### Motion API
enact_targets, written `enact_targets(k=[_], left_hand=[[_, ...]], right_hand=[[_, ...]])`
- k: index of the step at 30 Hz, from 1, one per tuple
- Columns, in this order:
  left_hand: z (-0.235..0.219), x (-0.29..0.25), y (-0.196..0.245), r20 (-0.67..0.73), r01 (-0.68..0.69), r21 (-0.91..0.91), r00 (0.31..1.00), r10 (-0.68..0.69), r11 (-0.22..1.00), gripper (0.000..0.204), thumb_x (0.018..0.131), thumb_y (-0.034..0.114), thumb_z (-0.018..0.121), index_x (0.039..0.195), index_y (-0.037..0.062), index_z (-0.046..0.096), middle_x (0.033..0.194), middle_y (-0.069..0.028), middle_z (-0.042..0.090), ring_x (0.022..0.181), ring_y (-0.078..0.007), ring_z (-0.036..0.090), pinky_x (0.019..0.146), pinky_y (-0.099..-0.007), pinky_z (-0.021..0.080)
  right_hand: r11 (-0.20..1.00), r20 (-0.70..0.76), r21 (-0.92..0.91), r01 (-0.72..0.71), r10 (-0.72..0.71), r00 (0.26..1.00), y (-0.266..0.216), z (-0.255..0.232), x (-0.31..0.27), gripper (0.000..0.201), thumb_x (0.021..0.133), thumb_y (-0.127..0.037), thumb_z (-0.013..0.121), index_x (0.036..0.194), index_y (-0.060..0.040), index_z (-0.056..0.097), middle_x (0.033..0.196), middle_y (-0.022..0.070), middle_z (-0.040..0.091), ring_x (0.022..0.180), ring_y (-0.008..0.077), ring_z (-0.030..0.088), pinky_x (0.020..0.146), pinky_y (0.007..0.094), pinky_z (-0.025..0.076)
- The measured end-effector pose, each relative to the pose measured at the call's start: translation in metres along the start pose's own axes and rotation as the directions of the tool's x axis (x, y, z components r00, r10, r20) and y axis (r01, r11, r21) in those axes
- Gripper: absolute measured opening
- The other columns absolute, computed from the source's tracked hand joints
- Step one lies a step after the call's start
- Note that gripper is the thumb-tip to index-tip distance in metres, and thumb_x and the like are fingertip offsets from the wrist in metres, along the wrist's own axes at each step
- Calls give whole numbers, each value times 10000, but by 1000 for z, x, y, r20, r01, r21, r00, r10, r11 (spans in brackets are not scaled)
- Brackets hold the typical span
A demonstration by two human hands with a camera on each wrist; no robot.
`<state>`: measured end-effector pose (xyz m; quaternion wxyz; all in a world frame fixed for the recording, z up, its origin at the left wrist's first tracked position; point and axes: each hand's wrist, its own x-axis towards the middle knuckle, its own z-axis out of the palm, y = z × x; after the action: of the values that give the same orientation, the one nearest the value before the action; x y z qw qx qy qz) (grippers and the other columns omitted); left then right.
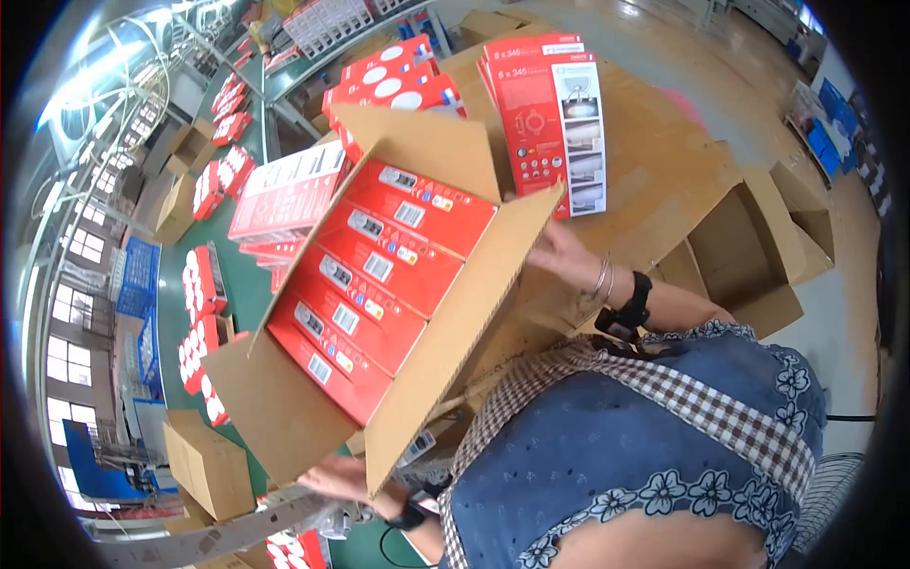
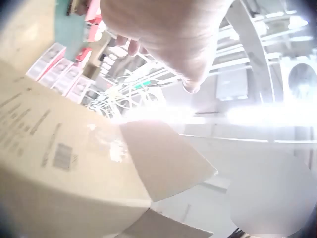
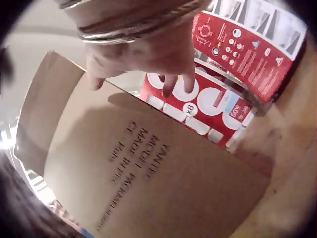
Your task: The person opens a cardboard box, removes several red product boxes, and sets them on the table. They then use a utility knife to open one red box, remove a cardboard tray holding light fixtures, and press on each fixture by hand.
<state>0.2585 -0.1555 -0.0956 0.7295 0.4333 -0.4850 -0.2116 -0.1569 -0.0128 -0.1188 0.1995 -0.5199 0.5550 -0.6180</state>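
Observation:
An open cardboard carton [image 1: 445, 341] sits tilted in front of the person, flaps spread. Packed inside is a row of red boxes [image 1: 365, 251] with barcodes on their ends. The left hand [image 1: 334, 477] is at the carton's lower corner, beneath a flap; in the left wrist view its fingers extend loosely above the printed carton side [image 2: 64, 144]. At the far side of the long flap is the right hand [image 1: 566, 256], wearing bracelets. The right wrist view shows its thumb overlapping the carton's edge and its relaxed fingers [image 3: 169, 85] reaching past that edge.
Upright red-and-white boxes [image 1: 540, 123] stand on the wooden table [image 1: 654, 180] beyond the carton. More packs [image 1: 289, 194] are stacked on the left, by a green conveyor [image 1: 175, 284] carrying red packages. An open carton [image 1: 739, 251] stands at right, another carton [image 1: 209, 465] at lower left.

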Motion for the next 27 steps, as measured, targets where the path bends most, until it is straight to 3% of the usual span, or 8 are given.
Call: enact_targets(k=[4,7,8,10,12,19,21,27], left_hand=[[-57,70,90,82,-479,41,877,474,877,361,983,193,515,1275,-12,574,1219,-210,608,1141,-335,590,975,-411,475],[-17,76,215,179,-444,-75,875,450,893,598,946,394,604,1429,84,434,1364,-137,511,1193,-369,559,1066,-529,449],[2,87,241,573,-553,-19,677,462,833,509,940,317,593,1366,57,494,1324,-170,541,1170,-369,575,1035,-494,456],[44,105,272,995,-748,-63,6,101,661,353,927,162,572,1240,4,614,1244,-236,600,1122,-370,606,972,-425,468],[102,101,273,984,-836,-130,-177,-37,533,363,884,139,644,1235,46,633,1262,-224,588,1077,-404,617,931,-421,502],[169,125,204,927,-910,34,-126,-354,413,481,823,147,706,1291,100,606,1324,-247,562,1104,-405,611,930,-454,498],[180,142,190,901,-949,143,7,-435,280,504,838,142,691,1330,139,584,1372,-232,532,1089,-395,623,939,-456,495],[188,185,139,989,-958,-21,-62,-133,287,543,864,104,665,1383,224,565,1493,-201,389,1267,-426,500,1007,-469,480]], right_hand=[[957,69,254,-141,127,989,-5,0,4,744,1000,-402,556,1553,-30,226,1550,154,341,1370,247,415,1166,420,299],[955,41,293,-53,42,998,-33,1,23,749,1005,-492,501,1540,-22,266,1505,154,397,1368,255,415,1146,407,321],[940,5,338,-35,35,999,-45,4,33,763,1001,-520,485,1538,-21,272,1482,158,414,1363,253,418,1132,399,331],[919,-18,394,-18,27,999,-73,15,49,778,997,-548,468,1535,-21,278,1458,161,432,1359,252,421,1119,391,342],[930,-69,368,11,16,997,-99,21,65,772,979,-502,543,1532,-25,293,1428,163,445,1338,237,435,1099,374,353],[906,105,409,-107,70,992,-126,34,86,860,884,-414,721,1529,-36,297,1451,191,434,1340,251,434,1105,396,359],[942,119,328,-66,28,992,-129,33,85,735,910,-328,718,1486,-22,379,1403,180,487,1264,213,486,1053,354,408],[977,299,-10,-211,204,932,-120,25,83,373,962,-243,569,1238,8,583,1018,159,681,935,225,656,856,345,504]])
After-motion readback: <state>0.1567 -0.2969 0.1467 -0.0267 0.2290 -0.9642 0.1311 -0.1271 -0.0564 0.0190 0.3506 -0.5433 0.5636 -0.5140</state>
